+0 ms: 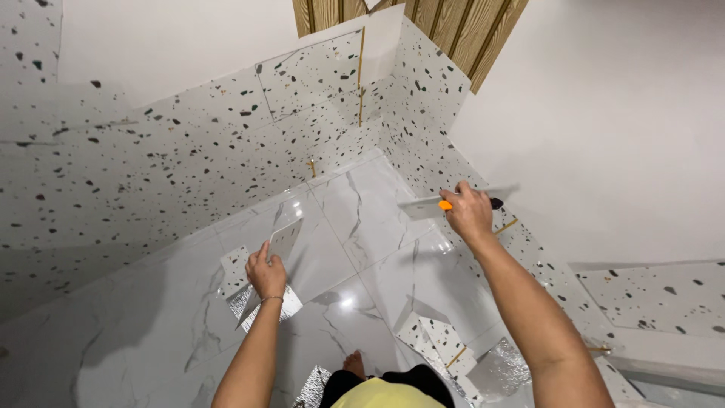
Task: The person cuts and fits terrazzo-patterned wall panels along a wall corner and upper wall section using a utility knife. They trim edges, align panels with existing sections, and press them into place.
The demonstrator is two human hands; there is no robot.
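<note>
My left hand [266, 273] grips a clear plastic film sheet [285, 239] by its lower edge and holds it up over the marble floor [362, 219]. My right hand [468, 212] is closed around an orange and black utility knife [447, 205] near the speckled wall panel [423, 83]. A pale strip [417, 207] juts out to the left of that hand, level with the knife. The two hands are well apart, with the left one lower.
Speckled terrazzo-look panels [151, 166] cover the lower walls, with thin gold trim strips [361, 68] at the seams. Shiny foil-backed offcuts [500, 369] and panel scraps [442, 340] lie on the floor near my bare foot [353, 364]. Wooden slats [453, 30] stand in the far corner.
</note>
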